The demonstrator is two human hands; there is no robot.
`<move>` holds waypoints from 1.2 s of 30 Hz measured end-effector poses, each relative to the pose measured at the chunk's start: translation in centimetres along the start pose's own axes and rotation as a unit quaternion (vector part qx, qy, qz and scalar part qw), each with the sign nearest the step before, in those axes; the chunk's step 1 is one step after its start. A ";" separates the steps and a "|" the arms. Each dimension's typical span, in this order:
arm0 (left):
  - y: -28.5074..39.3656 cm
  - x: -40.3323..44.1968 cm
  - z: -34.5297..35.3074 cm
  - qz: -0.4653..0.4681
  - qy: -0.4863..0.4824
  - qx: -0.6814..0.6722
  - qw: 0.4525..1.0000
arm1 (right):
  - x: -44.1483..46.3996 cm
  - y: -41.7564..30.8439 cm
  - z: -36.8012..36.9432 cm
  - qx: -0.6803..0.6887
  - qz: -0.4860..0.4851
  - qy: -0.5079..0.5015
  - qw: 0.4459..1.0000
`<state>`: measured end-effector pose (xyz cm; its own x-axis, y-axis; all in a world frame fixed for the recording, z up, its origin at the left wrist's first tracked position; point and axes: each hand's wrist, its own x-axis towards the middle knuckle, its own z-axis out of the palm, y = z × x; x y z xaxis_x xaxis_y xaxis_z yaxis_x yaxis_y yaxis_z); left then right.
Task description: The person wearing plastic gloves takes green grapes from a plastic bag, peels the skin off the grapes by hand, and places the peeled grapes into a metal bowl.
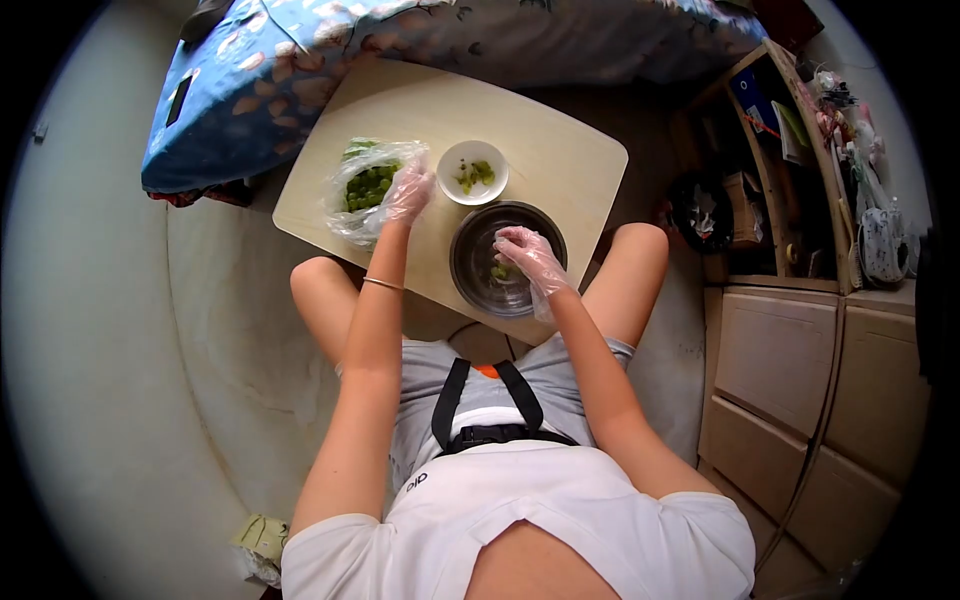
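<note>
A clear plastic bag point(350, 222) of green grapes point(369, 188) lies on the left of the small table. My left hand point(408, 192), in a clear plastic glove, is at the bag's right edge; its fingers are too blurred to tell what they hold. Beside it stands a white bowl point(450, 186) with green and brownish bits point(475, 176) inside. My gloved right hand point(530, 254) is over a metal basin point(463, 273), its fingers pressed together; anything between them is too small to name. Some pale green pieces point(502, 271) are in the basin below the fingers.
The cream table point(560, 148) has rounded corners and stands between my knees. Behind it is a bed with a blue floral cover point(245, 80), with a dark phone-like object point(179, 100) on it. Wooden shelves point(765, 190) and drawers point(775, 355) are at the right.
</note>
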<state>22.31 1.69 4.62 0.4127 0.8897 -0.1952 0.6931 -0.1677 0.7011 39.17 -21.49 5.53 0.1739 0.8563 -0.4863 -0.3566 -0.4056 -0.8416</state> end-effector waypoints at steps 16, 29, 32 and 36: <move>5.3 -5.8 1.0 0.105 0.017 -0.226 0.968 | 2.3 -0.2 3.1 -0.052 -0.022 -0.017 0.998; 1.3 -13.9 -2.2 0.184 0.151 0.325 0.915 | 0.3 -2.1 3.9 -0.064 -0.032 -0.017 0.997; 6.5 -16.2 -4.1 0.232 0.255 0.269 0.899 | -3.2 -3.8 4.2 -0.028 -0.048 -0.019 0.998; 10.2 -17.8 -5.5 0.252 0.154 0.084 0.952 | -5.0 -4.6 4.0 0.007 -0.113 -0.037 0.993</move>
<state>18.73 -13.53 19.05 0.5431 0.7563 0.3647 0.5483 -0.6484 0.5282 36.29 -22.63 12.70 0.1837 0.9459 -0.2675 -0.3290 -0.1973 -0.9235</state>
